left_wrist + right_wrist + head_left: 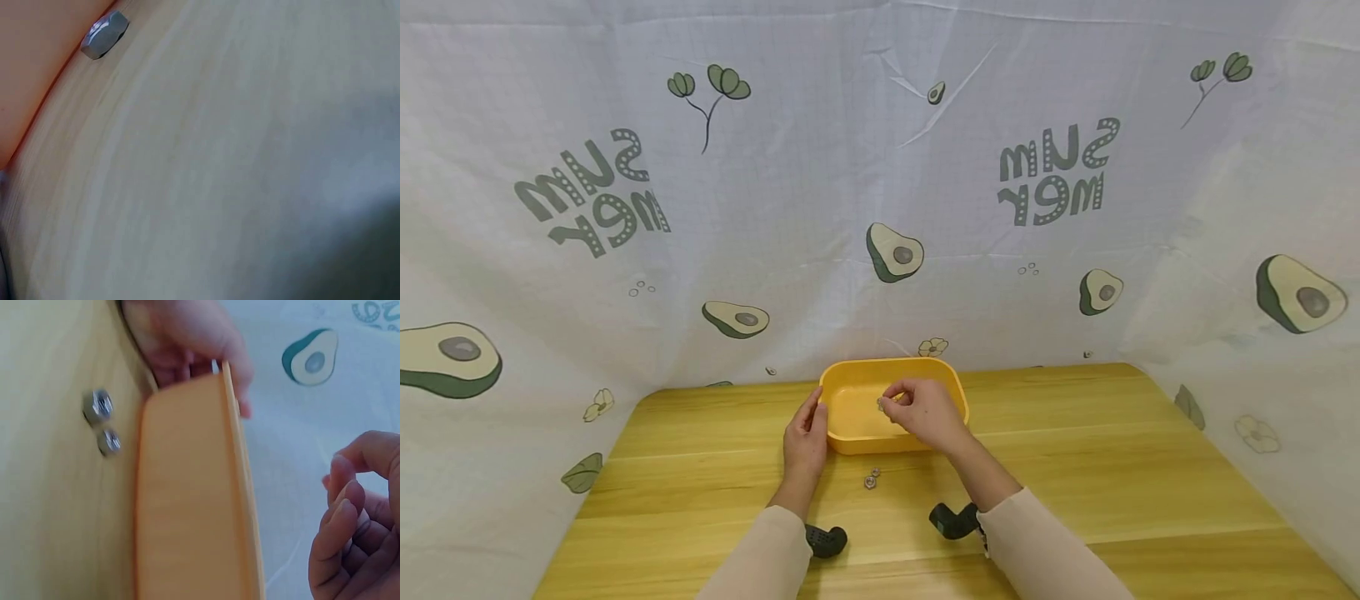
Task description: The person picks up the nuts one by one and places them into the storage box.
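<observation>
A yellow plastic tray (880, 446) with raised walls stands on the wooden table. My left hand (806, 437) holds its left end, with the thumb at the rim; the right wrist view also shows that hand (190, 337) at the tray's corner. Above the tray's inside, my right hand (925, 410) pinches a small silvery nut (881, 403) between thumb and fingertips. From the right wrist, the curled fingers of that hand (359, 519) hide the nut. On the table before the tray lie a larger metal nut (870, 482) and a smaller nut (876, 472), close together.
Black curved devices, one (826, 542) by the left sleeve and another (953, 522) by the right, sit at the wrists. Behind the wooden table (715, 483) hangs a white cloth (820, 192) printed with avocados, which also closes off both sides.
</observation>
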The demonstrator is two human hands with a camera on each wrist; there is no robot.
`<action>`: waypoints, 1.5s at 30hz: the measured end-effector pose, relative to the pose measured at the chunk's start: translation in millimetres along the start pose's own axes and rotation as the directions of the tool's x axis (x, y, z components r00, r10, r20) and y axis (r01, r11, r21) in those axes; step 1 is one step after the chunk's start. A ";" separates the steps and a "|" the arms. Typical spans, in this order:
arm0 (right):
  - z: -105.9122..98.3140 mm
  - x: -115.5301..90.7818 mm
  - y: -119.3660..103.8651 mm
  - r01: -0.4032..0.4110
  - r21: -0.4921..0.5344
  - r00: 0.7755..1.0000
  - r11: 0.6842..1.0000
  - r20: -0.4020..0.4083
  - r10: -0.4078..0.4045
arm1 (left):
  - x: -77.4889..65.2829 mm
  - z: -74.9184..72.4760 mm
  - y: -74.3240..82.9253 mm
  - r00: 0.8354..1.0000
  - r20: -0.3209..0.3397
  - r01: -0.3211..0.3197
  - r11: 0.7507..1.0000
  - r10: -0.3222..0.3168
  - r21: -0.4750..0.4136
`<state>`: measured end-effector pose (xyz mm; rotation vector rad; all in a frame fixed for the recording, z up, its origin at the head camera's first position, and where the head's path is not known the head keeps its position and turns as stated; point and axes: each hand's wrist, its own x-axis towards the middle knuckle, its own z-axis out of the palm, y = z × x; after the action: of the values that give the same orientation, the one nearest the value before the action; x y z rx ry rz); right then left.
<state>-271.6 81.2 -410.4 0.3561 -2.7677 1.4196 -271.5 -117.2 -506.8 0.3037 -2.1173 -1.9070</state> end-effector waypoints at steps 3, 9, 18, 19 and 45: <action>5.2 -13.2 0.3 0.005 0.000 1.000 1.000 0.015 -0.005 | -0.1 -0.1 -0.1 1.000 0.003 0.006 1.000 -0.006 -0.005; 14.6 -35.6 6.3 -0.012 0.001 0.998 1.000 0.063 0.012 | -0.3 0.6 0.2 1.000 0.005 0.002 1.000 -0.002 0.005; 28.7 -50.2 23.0 -0.018 0.012 0.990 1.000 0.143 0.016 | 0.8 0.0 -2.2 1.000 -0.001 -0.015 1.000 0.015 0.005; 30.2 -51.0 25.0 -0.014 0.011 0.988 1.000 0.153 0.012 | 0.8 -0.3 -1.9 1.000 0.001 -0.012 1.000 0.012 0.000; 49.9 -46.8 43.6 0.026 -0.159 0.981 0.987 0.193 0.006 | -0.2 0.3 -1.4 1.000 0.015 0.010 1.000 -0.010 -0.012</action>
<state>-230.4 74.9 -479.9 0.5288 -3.0031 1.2074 -271.5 -117.0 -508.3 0.2991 -2.1172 -1.9328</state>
